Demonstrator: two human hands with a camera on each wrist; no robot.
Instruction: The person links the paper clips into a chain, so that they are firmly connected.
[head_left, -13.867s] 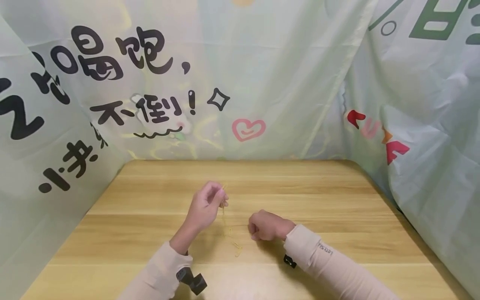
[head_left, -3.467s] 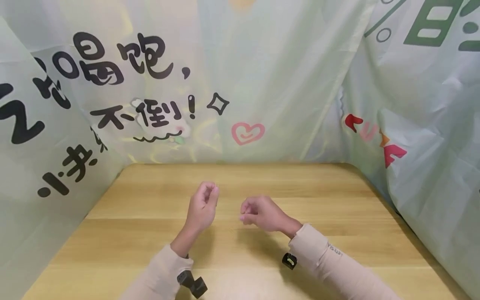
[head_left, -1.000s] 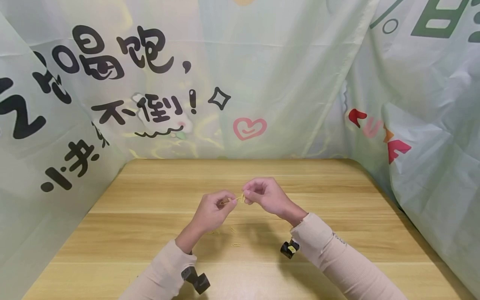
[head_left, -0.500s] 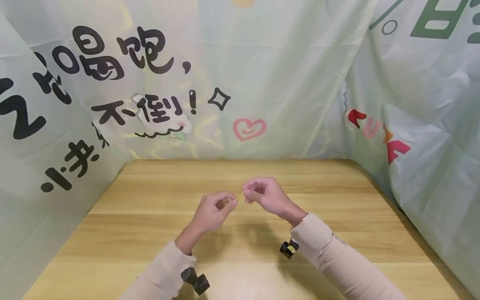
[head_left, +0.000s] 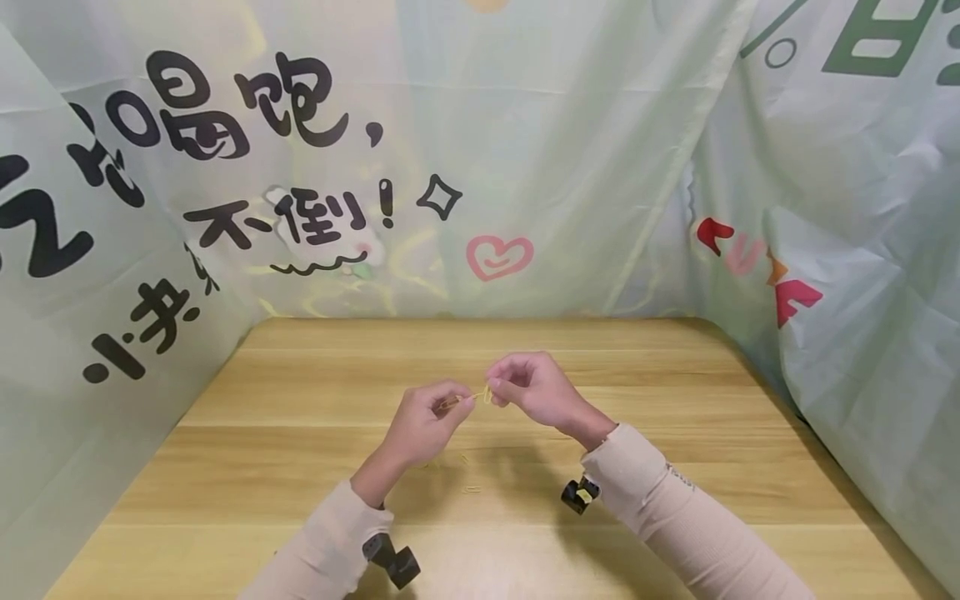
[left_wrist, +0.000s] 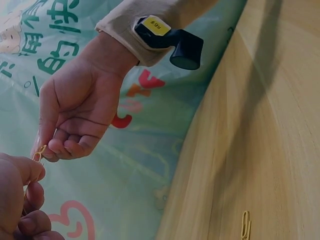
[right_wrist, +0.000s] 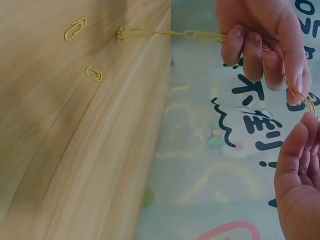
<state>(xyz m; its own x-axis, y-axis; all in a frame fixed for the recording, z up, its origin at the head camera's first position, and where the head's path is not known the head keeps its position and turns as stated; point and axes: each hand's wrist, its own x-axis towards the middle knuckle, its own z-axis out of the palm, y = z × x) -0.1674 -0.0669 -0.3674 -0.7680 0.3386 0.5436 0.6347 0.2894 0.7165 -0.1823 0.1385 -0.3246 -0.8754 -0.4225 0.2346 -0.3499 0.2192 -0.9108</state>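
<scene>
Above the middle of the table, my two hands meet at the fingertips. My left hand (head_left: 427, 421) pinches the end of a chain of yellow paper clips (right_wrist: 170, 33), which runs through its fingers and hangs to the tabletop in the right wrist view. My right hand (head_left: 536, 390) pinches one yellow paper clip (head_left: 487, 395) between thumb and forefinger. Between the fingertips this clip overlaps the chain's end clip (right_wrist: 309, 104); I cannot tell whether they are linked. Two loose paper clips (right_wrist: 75, 29) lie on the wood below the hands.
The wooden table (head_left: 637, 367) stands against printed pale green cloth (head_left: 585, 167) at the back and both sides. A black wrist camera (head_left: 392, 561) sits under the left cuff, another (head_left: 580, 495) under the right.
Several seconds ago the hands were apart, the right one low over the table beside loose clips. They have since come together. In the last second they barely move, the right rising slightly.
</scene>
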